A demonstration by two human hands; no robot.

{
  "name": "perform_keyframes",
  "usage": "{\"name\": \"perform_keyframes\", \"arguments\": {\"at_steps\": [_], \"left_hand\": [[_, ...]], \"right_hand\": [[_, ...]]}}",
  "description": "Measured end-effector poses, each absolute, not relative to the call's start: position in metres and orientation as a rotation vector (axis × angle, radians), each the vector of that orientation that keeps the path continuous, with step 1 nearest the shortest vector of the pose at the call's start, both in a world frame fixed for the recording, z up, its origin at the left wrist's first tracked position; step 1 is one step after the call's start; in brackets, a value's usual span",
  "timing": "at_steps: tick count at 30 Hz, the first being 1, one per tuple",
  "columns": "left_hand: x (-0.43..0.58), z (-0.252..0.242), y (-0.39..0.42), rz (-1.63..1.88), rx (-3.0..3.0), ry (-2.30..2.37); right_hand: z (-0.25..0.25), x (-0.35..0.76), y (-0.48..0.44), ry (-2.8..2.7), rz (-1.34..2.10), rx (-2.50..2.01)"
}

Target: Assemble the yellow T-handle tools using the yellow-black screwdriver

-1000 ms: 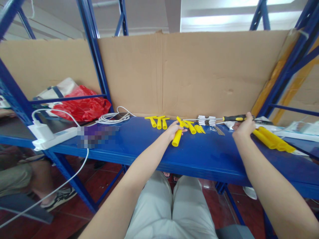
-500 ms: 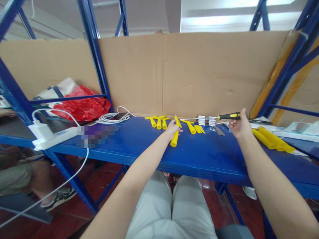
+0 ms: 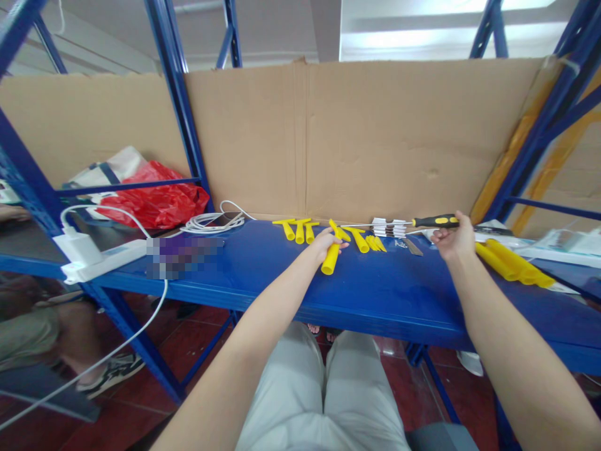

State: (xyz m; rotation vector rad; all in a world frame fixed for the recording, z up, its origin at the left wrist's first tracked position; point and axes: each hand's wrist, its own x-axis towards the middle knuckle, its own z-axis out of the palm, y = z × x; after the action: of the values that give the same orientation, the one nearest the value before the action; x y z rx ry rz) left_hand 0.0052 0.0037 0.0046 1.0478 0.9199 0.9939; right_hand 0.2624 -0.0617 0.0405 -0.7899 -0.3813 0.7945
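Observation:
Held in my left hand (image 3: 323, 245) is a yellow T-shaped plastic piece (image 3: 330, 259), its round tube end pointing toward me over the shelf. My right hand (image 3: 455, 238) is closed around the end of the black-and-yellow handle of a long screwdriver (image 3: 429, 221). The thin shaft runs left, level, to the top of the yellow piece; my fingers partly hide where the tip meets it. Just right of that piece lies another yellow T-shaped piece (image 3: 360, 242), with small yellow flat pieces (image 3: 375, 243) beside it. Three more yellow T-shaped pieces (image 3: 299, 233) lie to the left.
Yellow tubes (image 3: 514, 263) lie to the right of my right arm. White-and-dark small parts (image 3: 389, 227) and a flat metal piece (image 3: 414, 248) sit behind the shaft. At left are a coiled white cable (image 3: 213, 222), a power strip (image 3: 110, 260) and a red bag (image 3: 153, 195). Cardboard (image 3: 375, 138) stands behind.
The screwdriver's handle has shifted very slightly in my right hand, and the yellow piece in my left hand has tilted a little. Everything else stays in place.

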Motion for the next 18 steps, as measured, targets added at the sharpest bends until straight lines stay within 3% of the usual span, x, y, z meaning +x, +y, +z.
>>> {"name": "perform_keyframes", "arguments": {"at_steps": [18], "left_hand": [[0.0056, 0.0022, 0.0069, 0.985, 1.042, 0.888]], "right_hand": [[0.0434, 0.2568, -0.0631, -0.271, 0.618, -0.880]]}}
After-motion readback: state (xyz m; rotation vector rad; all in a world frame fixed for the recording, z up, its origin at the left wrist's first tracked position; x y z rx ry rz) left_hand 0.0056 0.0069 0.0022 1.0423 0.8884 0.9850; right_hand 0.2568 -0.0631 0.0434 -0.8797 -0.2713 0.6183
